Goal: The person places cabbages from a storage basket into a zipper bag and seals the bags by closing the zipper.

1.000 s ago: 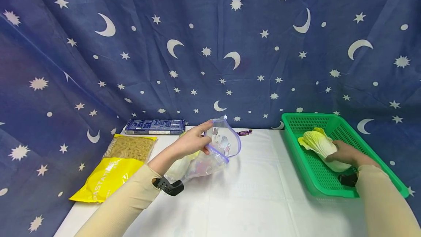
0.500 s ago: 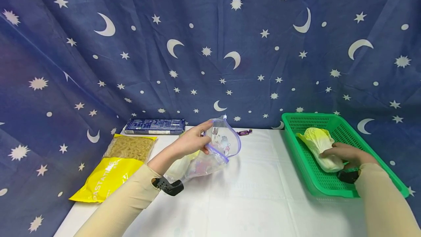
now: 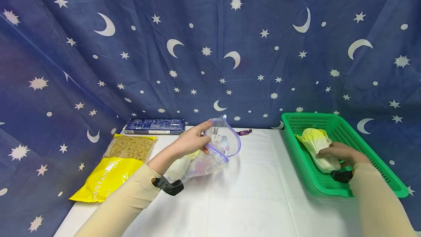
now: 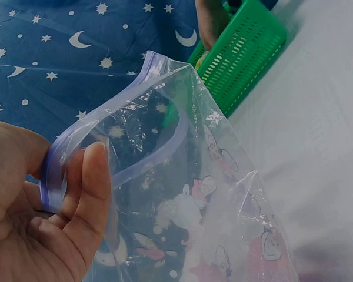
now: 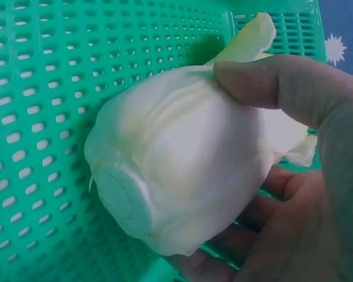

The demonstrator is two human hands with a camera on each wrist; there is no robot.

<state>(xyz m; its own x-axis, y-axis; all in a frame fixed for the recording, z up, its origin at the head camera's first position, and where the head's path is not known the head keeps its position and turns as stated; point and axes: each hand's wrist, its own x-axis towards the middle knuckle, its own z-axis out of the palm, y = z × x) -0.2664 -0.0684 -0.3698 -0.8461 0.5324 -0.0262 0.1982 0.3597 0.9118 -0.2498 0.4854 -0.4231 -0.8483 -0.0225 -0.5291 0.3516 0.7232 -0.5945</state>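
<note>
My left hand (image 3: 192, 141) pinches the purple zip edge of a clear printed zip bag (image 3: 205, 162), whose mouth gapes wide toward the right. In the left wrist view, thumb and fingers hold the bag's rim (image 4: 132, 91) and cartoon prints show on the plastic. At the right, my right hand (image 3: 343, 153) grips a napa cabbage (image 3: 317, 149) inside the green basket (image 3: 312, 189). The right wrist view shows the thumb over the pale cabbage (image 5: 188, 141) and the fingers beneath it, its cut base facing left.
A yellow pasta bag (image 3: 113, 171) lies at the left, with a flat blue package (image 3: 155, 126) behind it. Partly behind the left forearm is a pale, yellow-tipped item (image 3: 177, 167). A purple-wrapped candy (image 3: 244, 132) lies near the back edge, before a starry curtain (image 3: 210, 65).
The right hand has turned the cabbage more upright within the basket and shifted slightly left. The left hand and the zip bag have stayed in place.
</note>
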